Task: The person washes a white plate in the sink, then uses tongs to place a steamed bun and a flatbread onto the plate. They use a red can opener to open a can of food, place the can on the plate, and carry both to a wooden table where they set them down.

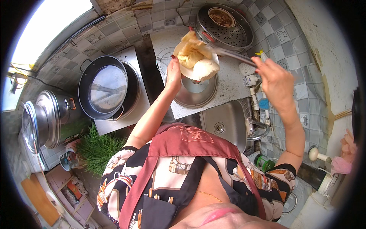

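Note:
My left hand (174,73) holds a white plate (186,70) by its left side, above a round steel lid on the counter. On the plate lie a pale rounded bun (206,69) and a yellowish, folded piece of food (188,55). My right hand (274,77) grips the handle of a metal utensil (237,56), which looks like tongs. Its far end is blurred and meets the yellowish food at the plate's back edge. Behind the plate stands a perforated steel steamer (234,37) with a small bowl of brown food (221,17) on it.
A large dark pan (85,94) with a shiny inside rests on the stove at left. The steel lid (196,98) lies below the plate. Nearer me are a steel sink (210,117) and its faucet (258,137). Bottles (250,80) stand by the tiled wall. Green stalks (98,148) lie at lower left.

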The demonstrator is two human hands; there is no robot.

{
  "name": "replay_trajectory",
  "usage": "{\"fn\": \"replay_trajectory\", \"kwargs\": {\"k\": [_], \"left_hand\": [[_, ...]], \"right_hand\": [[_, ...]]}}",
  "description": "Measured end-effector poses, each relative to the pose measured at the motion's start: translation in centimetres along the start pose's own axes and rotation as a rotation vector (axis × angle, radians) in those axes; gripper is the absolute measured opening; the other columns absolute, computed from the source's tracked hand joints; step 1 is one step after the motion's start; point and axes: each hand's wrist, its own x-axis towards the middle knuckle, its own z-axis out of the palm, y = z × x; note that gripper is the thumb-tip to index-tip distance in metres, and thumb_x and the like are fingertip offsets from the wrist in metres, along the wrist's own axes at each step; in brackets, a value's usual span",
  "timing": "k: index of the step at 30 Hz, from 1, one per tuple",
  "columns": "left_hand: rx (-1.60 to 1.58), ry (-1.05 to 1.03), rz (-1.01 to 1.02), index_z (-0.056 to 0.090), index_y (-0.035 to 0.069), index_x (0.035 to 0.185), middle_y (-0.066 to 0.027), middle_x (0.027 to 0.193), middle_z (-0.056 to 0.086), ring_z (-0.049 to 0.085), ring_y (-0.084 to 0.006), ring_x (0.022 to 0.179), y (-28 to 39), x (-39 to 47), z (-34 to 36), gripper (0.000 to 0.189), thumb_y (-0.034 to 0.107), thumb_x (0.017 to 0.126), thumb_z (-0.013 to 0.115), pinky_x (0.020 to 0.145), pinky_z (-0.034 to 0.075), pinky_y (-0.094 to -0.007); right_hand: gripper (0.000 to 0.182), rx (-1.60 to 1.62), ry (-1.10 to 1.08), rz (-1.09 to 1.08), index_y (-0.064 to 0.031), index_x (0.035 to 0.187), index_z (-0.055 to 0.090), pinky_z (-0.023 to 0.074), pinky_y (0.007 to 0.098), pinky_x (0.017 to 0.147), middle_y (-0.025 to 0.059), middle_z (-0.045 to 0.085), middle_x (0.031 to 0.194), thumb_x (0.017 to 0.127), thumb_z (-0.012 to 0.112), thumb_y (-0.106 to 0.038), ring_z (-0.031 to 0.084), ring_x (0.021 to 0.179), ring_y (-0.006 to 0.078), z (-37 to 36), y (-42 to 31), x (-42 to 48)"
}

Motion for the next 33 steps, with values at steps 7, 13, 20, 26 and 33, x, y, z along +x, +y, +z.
{"fn": "replay_trajectory", "kwargs": {"k": [7,13,20,26,33], "left_hand": [[-0.003,-0.006,0.026,0.052,0.004,0.129,-0.0062,0.109,0.064,0.063,-0.0115,0.088,-0.9,-0.4,-1.0,0.067,0.061,0.099,0.035,0.064,0.051,-0.0246],[-0.048,-0.044,0.008,0.048,0.005,0.132,-0.0074,0.113,0.063,0.064,-0.0149,0.09,-0.8,-0.8,-1.4,0.064,0.059,0.101,0.035,0.065,0.053,-0.0277],[-0.129,0.005,0.012,0.046,0.005,0.135,-0.0102,0.122,0.061,0.066,-0.0208,0.099,1.4,-1.8,-1.5,0.058,0.053,0.103,0.034,0.07,0.059,-0.0337],[-0.186,-0.043,0.081,0.042,0.004,0.137,-0.0126,0.126,0.059,0.066,-0.0248,0.106,2.4,-2.1,-2.7,0.058,0.05,0.103,0.039,0.077,0.06,-0.0375],[-0.322,-0.046,0.005,0.037,0.004,0.143,-0.0116,0.142,0.048,0.051,-0.0262,0.128,3.4,-3.1,-4.5,0.05,0.038,0.106,0.035,0.106,0.044,-0.0422]], "right_hand": [[0.045,-0.17,-0.076,-0.208,-0.0076,0.116,0.066,0.0491,0.0341,0.067,0.0057,0.054,0.084,0.072,0.063,-0.001,0.058,0.075,0.021,-0.3,-3.3,-0.1],[0.044,-0.094,-0.08,-0.166,-0.007,0.121,0.063,0.0495,0.0348,0.069,0.0064,0.054,0.086,0.077,0.069,-0.009,0.059,0.079,0.0226,-1.7,-3.1,-0.5],[0.043,0.089,-0.145,0.064,-0.0115,0.124,0.062,0.0484,0.0377,0.069,0.0088,0.055,0.088,0.083,0.07,-0.016,0.061,0.08,0.027,-4.9,-2.6,-1.9],[0.038,0.321,-0.1,0.405,-0.0075,0.128,0.059,0.0469,0.0395,0.072,0.0133,0.063,0.088,0.093,0.059,-0.022,0.061,0.078,0.033,-2.7,2.1,-3.5],[0.031,0.66,-0.112,0.724,-0.0028,0.108,0.059,0.0421,0.0304,0.062,0.0038,0.055,0.072,0.102,0.048,-0.032,0.052,0.066,0.0155,6.2,8.9,-6.4]]}}
